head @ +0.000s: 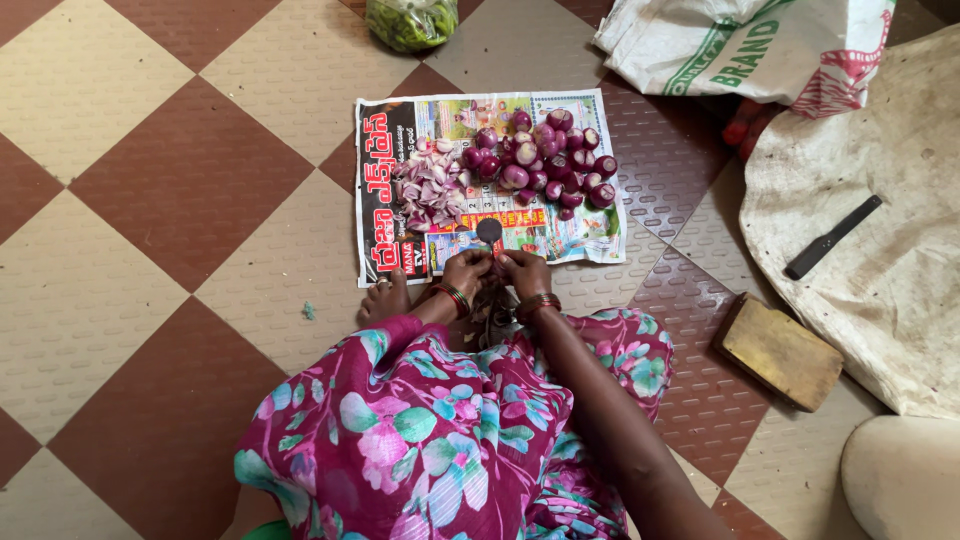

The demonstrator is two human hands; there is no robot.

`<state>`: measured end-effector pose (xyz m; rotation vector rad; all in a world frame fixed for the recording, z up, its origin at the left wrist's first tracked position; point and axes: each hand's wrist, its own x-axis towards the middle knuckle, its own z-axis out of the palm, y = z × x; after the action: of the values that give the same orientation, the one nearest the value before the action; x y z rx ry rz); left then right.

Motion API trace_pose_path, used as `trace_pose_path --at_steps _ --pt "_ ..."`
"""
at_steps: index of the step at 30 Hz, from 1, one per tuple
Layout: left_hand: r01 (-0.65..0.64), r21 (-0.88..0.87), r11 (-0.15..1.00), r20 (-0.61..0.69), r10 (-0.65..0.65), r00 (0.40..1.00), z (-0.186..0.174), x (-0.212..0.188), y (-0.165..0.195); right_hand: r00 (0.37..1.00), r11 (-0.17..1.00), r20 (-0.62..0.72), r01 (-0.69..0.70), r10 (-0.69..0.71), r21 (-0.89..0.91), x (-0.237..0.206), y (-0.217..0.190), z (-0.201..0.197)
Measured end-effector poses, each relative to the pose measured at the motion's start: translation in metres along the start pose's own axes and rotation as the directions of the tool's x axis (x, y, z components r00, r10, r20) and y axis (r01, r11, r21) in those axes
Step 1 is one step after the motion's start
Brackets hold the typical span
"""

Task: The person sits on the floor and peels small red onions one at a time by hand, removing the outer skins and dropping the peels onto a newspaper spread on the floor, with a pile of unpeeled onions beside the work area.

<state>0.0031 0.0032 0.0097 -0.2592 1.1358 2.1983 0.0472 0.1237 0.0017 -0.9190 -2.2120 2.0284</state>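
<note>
Head view, looking straight down on a person seated on a checkered brown-and-cream tiled floor (180,170), in a magenta floral garment (440,430). Left hand (466,270) and right hand (524,270), each with bangles at the wrist, meet at the near edge of a spread newspaper sheet (395,215). Both hands are closed around something small held against an upright blade (489,232) that rises between them; whether it is an onion cannot be told, as the fingers hide it. On the newspaper, just beyond the hands, lies a heap of peeled red onions (545,165), and touching it on the left a pile of purple onion skins (428,190). Beyond the sheet sits a clear bag of green vegetables (410,20). To the right, well apart from the hands, lie a printed white sack (720,40), a dark knife (832,237) on a soiled cloth (900,290), and a wooden block (780,352).
</note>
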Motion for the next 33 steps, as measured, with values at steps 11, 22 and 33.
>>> trace_pose_path --at_steps 11,22,33 --pt "-0.129 -0.062 0.990 0.066 0.133 0.989 0.010 -0.008 0.015 0.975 0.967 -0.010 0.222 -0.223 0.127 -0.002 -0.018 0.007" --pt "0.010 -0.186 0.982 0.105 0.009 0.994 -0.001 -0.006 0.010 0.995 0.950 0.098 -0.016 -0.015 0.311 0.005 0.004 -0.004" --pt "-0.069 -0.011 0.998 0.236 0.070 0.969 -0.014 -0.011 0.000 0.967 0.979 0.164 0.182 -0.195 0.093 -0.001 0.024 -0.015"
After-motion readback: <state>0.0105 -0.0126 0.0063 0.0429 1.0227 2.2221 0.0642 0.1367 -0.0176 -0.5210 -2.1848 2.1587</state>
